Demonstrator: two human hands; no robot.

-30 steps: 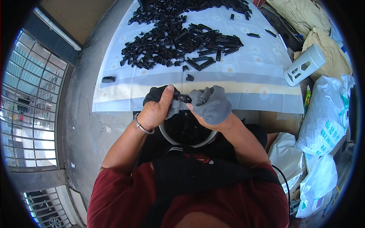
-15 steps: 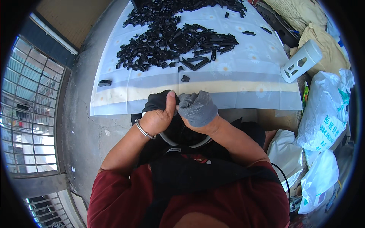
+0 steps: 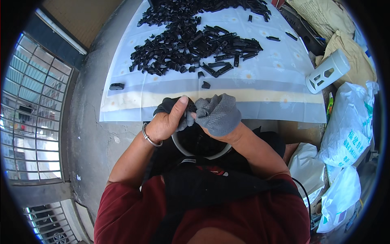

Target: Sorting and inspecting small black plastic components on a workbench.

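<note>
Two hands (image 3: 219, 115), one bracelet (image 3: 150, 136), one tub (image 3: 222, 154), one table (image 3: 260, 95)
One white cylinder (image 3: 333, 68) right, one black block (image 3: 116, 86) left, two small pieces (image 3: 206, 85) near, three loose pieces (image 3: 273, 38) far right; heaped pieces (image 3: 162, 53) too many to count.

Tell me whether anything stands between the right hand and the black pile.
A small black piece lies between the right hand and the pile; a second piece lies beyond it, nearer the pile. Nothing taller shows there.

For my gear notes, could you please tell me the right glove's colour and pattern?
The right glove is grey with pale dots, clearest in the head view.
</note>
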